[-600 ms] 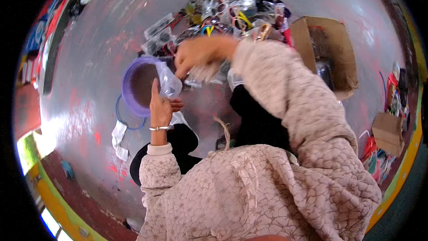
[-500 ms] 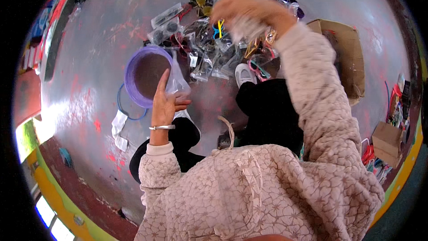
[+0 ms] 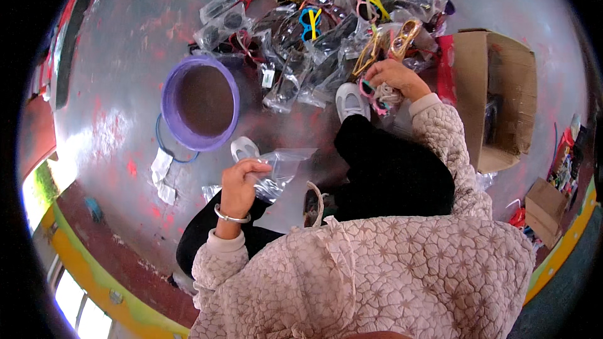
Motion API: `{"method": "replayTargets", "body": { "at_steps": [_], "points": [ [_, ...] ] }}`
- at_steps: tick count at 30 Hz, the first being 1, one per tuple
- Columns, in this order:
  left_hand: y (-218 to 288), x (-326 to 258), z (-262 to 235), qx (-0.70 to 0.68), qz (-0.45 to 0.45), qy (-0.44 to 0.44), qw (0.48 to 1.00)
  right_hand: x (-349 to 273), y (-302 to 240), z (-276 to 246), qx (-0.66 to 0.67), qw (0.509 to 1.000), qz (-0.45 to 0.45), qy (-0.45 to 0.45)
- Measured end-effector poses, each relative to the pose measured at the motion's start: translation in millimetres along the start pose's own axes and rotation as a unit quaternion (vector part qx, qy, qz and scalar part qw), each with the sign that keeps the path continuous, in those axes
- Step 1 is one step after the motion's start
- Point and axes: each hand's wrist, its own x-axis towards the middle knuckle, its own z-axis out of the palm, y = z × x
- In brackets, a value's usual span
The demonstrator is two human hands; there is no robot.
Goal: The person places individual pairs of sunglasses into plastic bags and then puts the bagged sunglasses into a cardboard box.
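My left hand [image 3: 240, 187] is closed on the edge of a clear plastic bag [image 3: 290, 162], held low over my left leg near my shoe. Over at the near right edge of the pile, my right hand [image 3: 397, 79] has its fingers curled around a crumpled whitish cloth [image 3: 388, 95]. Its fingertips are close to a pair of pink-framed sunglasses [image 3: 365, 88] beside my right shoe; whether they touch is hard to see. Beyond lies a pile of sunglasses, many in clear sleeves, among them a blue and yellow pair [image 3: 311, 24] and an orange-framed pair [image 3: 405, 37].
A purple basin [image 3: 168, 103] stands left of the pile, with a blue hoop [image 3: 164, 144] and white scraps [image 3: 161, 172] beside it. An open cardboard box [image 3: 471, 97] is at the right. Farther right are a smaller carton [image 3: 545, 210] and assorted goods along the wall.
My right hand has come back toward me from above the far part of the pile, with the cloth. My left hand has drawn the bag away from the basin, nearer my body.
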Motion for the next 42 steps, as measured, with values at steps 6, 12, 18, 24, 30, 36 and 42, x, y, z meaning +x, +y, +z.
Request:
{"method": "replayTargets", "body": {
  "at_steps": [6, 12, 18, 24, 30, 36, 42],
  "points": [
    [-8, 9, 15, 0.197, 0.093, 0.013, 0.976, 42, -39, 31, -0.343, 0.926, -0.116, 0.104],
    [-11, 11, 17, 0.219, 0.079, -0.05, 0.971, 84, -49, 107, -0.504, 0.816, -0.278, 0.051],
    [-13, 5, 22, 0.182, 0.087, -0.067, 0.977, 113, -35, 157, -0.593, 0.683, -0.426, -0.013],
    [-13, 3, 15, 0.172, 0.082, -0.04, 0.981, 123, -28, 147, -0.581, 0.731, -0.358, -0.013],
    [-13, 5, 16, 0.166, 0.079, -0.035, 0.982, 103, -46, 76, -0.162, 0.943, -0.109, 0.269],
    [-9, 10, 16, 0.193, 0.053, -0.013, 0.98, 98, -36, 15, 0.382, 0.888, -0.056, 0.248],
    [-13, 14, 10, 0.298, 0.149, 0.061, 0.941, 78, -49, 7, 0.453, 0.876, -0.093, 0.14]
  ]
}}
